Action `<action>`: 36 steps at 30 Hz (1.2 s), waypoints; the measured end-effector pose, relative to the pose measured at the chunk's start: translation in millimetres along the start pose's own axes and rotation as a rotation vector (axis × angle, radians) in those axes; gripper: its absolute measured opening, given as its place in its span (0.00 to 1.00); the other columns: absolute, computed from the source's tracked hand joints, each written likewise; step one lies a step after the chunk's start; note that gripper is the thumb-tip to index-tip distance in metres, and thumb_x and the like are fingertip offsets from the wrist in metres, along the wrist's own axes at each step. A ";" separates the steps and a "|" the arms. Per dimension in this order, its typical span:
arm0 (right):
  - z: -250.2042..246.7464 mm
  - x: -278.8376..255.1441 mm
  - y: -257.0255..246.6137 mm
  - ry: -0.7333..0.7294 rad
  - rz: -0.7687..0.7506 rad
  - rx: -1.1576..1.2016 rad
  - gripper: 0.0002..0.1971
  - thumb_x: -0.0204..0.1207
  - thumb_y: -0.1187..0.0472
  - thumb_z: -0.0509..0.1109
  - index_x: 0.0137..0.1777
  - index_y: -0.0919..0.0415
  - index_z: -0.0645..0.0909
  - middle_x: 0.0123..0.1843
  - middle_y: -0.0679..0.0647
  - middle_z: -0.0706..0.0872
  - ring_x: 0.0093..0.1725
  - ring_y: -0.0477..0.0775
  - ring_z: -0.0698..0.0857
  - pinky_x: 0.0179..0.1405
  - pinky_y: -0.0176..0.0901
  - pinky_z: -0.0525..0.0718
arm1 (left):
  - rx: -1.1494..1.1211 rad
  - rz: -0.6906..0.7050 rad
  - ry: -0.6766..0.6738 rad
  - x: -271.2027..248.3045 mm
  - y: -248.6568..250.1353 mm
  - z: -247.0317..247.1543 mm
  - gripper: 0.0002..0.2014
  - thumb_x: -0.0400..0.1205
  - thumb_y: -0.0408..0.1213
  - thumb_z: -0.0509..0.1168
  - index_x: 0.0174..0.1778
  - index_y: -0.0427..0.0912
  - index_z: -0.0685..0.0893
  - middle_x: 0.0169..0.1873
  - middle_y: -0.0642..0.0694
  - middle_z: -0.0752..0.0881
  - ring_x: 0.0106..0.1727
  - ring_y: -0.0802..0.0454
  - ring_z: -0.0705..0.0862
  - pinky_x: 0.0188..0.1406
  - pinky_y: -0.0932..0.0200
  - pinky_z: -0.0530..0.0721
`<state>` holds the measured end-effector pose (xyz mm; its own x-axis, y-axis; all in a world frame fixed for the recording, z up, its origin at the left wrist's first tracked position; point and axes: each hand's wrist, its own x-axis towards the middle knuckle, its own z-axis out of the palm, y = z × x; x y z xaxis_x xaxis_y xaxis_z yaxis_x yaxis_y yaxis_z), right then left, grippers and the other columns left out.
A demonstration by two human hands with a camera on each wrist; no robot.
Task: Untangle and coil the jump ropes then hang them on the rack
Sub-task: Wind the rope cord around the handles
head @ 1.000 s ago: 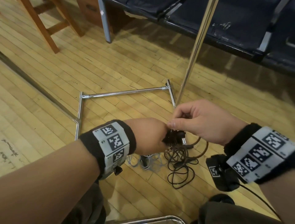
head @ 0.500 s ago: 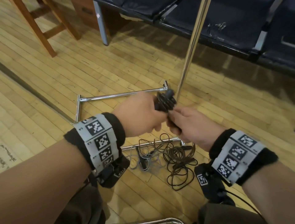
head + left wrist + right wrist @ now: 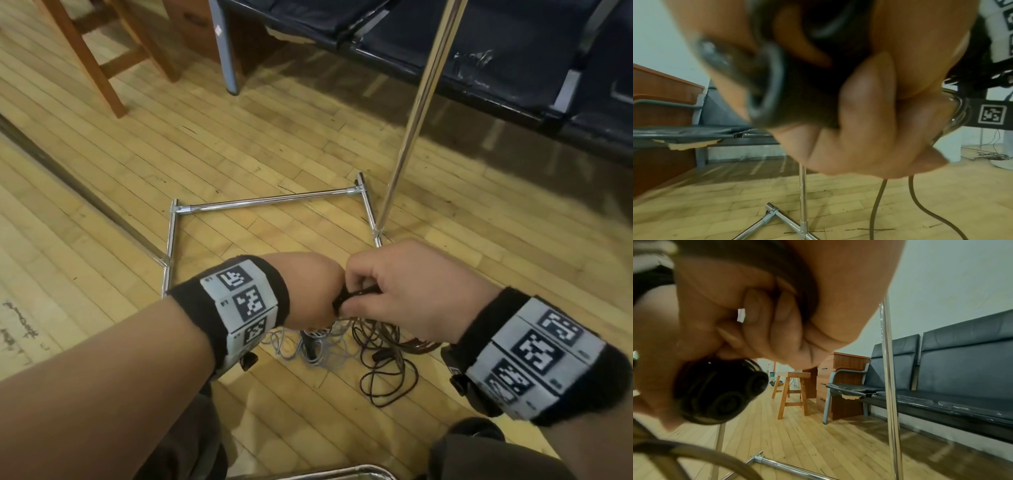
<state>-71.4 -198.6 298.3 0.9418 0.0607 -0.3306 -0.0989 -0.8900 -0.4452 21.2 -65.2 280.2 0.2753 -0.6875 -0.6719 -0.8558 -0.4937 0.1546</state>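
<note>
Left hand (image 3: pixel 308 291): fingers curled round the black jump-rope handles (image 3: pixel 356 296). Right hand (image 3: pixel 404 287): pinching the same handles, cord trailing to the tangled ropes (image 3: pixel 370 353) on the floor beside the chrome rack base (image 3: pixel 267 202). Risk, judged: trailing cord may snag the tangle and drag it, undoing the coil. Right wrist view alone shows the paired handle ends (image 3: pixel 740 394); head view alone shows the floor tangle.
</note>
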 end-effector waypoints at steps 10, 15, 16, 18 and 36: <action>-4.0 2.8 20.0 -0.116 0.027 0.231 0.12 0.80 0.41 0.74 0.61 0.39 0.88 0.47 0.37 0.92 0.47 0.36 0.87 0.48 0.37 0.84 | -0.189 0.057 0.017 1.3 1.2 -2.0 0.07 0.87 0.40 0.67 0.43 0.48 0.83 0.27 0.51 0.86 0.23 0.60 0.82 0.19 0.72 0.77; -10.1 6.8 23.1 0.004 0.034 0.237 0.11 0.80 0.41 0.72 0.56 0.41 0.90 0.44 0.38 0.90 0.47 0.35 0.84 0.40 0.29 0.79 | -0.335 -0.023 0.140 1.6 -11.7 -8.5 0.08 0.81 0.49 0.73 0.44 0.48 0.89 0.27 0.52 0.92 0.27 0.56 0.90 0.25 0.62 0.86; -10.3 6.6 23.8 0.012 0.038 0.252 0.11 0.80 0.40 0.72 0.55 0.41 0.90 0.43 0.38 0.90 0.47 0.36 0.84 0.42 0.31 0.80 | -0.314 -0.028 0.171 1.6 -13.7 -7.9 0.10 0.80 0.53 0.74 0.44 0.50 0.89 0.27 0.52 0.91 0.29 0.55 0.90 0.29 0.60 0.86; -10.6 5.3 25.7 0.013 0.050 0.270 0.12 0.79 0.38 0.71 0.53 0.41 0.90 0.43 0.42 0.91 0.45 0.41 0.86 0.46 0.42 0.85 | -0.269 -0.014 0.215 1.8 -17.7 -5.0 0.13 0.80 0.59 0.74 0.41 0.53 0.85 0.29 0.53 0.88 0.32 0.56 0.86 0.31 0.58 0.81; -25.6 -7.3 42.3 -0.102 -0.002 0.574 0.25 0.56 0.42 0.85 0.38 0.63 0.83 0.32 0.58 0.84 0.31 0.57 0.81 0.36 0.54 0.82 | -0.428 0.254 -0.003 -3.1 -2.3 6.0 0.13 0.85 0.53 0.73 0.37 0.56 0.80 0.23 0.61 0.80 0.24 0.63 0.75 0.24 0.72 0.72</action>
<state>-74.2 -248.3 303.2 0.9094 0.1301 -0.3951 -0.2826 -0.5039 -0.8162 19.7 -58.7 277.7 0.0798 -0.8131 -0.5767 -0.6385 -0.4859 0.5968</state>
